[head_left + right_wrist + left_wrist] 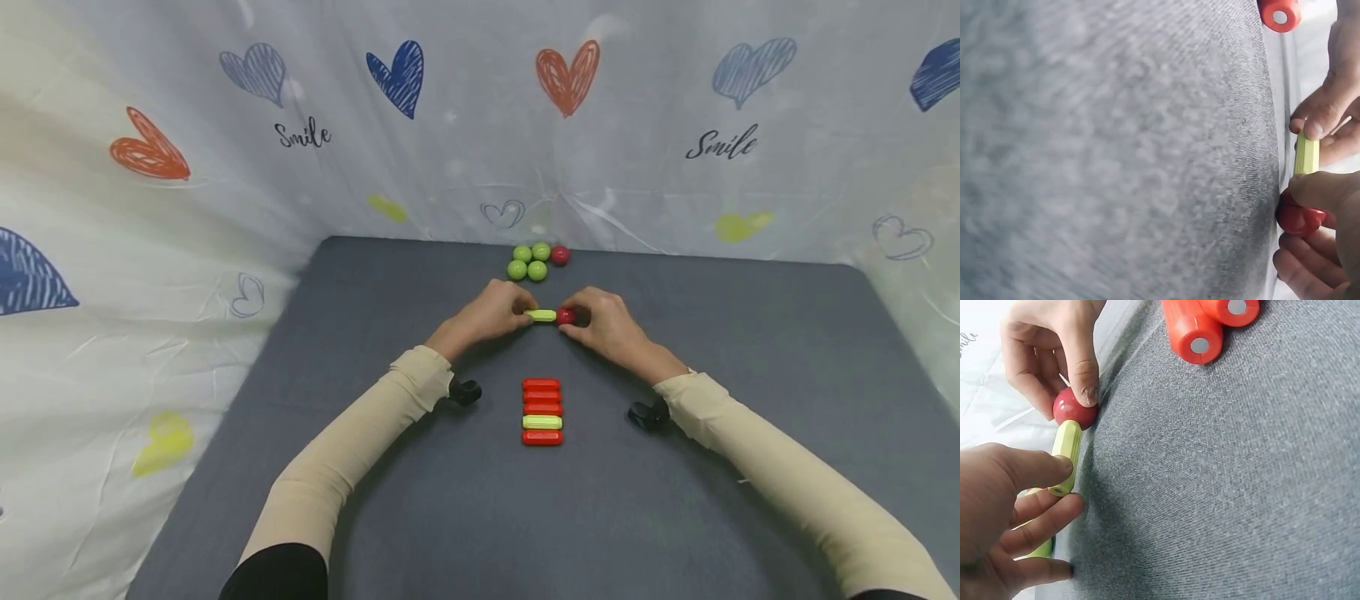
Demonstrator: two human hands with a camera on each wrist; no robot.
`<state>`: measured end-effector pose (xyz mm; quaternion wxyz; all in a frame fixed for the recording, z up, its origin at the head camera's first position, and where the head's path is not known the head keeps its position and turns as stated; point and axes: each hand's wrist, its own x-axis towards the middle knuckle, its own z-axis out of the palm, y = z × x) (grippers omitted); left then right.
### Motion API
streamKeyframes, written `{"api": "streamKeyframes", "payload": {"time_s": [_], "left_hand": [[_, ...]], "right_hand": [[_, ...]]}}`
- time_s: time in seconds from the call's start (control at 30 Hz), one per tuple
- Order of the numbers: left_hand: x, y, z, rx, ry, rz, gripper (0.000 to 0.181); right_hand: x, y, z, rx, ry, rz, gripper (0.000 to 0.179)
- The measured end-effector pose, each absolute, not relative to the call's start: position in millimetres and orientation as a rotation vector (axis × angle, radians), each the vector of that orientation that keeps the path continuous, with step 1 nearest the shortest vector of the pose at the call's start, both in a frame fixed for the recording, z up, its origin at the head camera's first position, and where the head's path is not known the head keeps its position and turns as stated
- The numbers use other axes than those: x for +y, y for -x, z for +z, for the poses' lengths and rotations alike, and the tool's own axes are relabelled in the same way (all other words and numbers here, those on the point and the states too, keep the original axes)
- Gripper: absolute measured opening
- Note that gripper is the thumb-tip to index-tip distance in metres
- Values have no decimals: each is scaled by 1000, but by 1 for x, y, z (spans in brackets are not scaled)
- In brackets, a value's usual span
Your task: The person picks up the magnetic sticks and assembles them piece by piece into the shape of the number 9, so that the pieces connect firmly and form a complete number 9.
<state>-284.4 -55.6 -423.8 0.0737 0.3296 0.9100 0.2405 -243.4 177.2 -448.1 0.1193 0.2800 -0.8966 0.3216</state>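
Note:
My left hand (pixel 495 312) pinches a yellow-green rod (pixel 543 316) between thumb and fingers near its left end. The right hand (pixel 606 325) grips a glossy red ball (pixel 566 316) with thumb and fingertips. In the left wrist view the rod (pixel 1067 450) meets the red ball (pixel 1075 409) end-on, in one line. From the right wrist, the red ball (pixel 1300 215) shows partly covered by the thumb, with the rod (pixel 1307 155) running from it to the other hand's fingers.
Behind the hands stand several green balls (pixel 537 271) and another red ball (pixel 560 255). Nearer me lies a column of several red rods (pixel 542 409) with one yellow-green rod (pixel 542 422) among them, on the grey tabletop (pixel 480 517). A printed white curtain (pixel 465 167) borders the back.

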Motion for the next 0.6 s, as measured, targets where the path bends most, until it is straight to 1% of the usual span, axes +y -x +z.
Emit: {"api": "streamKeyframes", "payload": {"time_s": [0.43, 0.6], "left_hand": [[-58, 283, -424, 2756, -971, 755, 21], [-62, 284, -424, 2764, -906, 857, 26]], "right_hand": [[177, 251, -448, -2607, -818, 978, 27], [179, 253, -450, -2590, -802, 986, 26]]}}
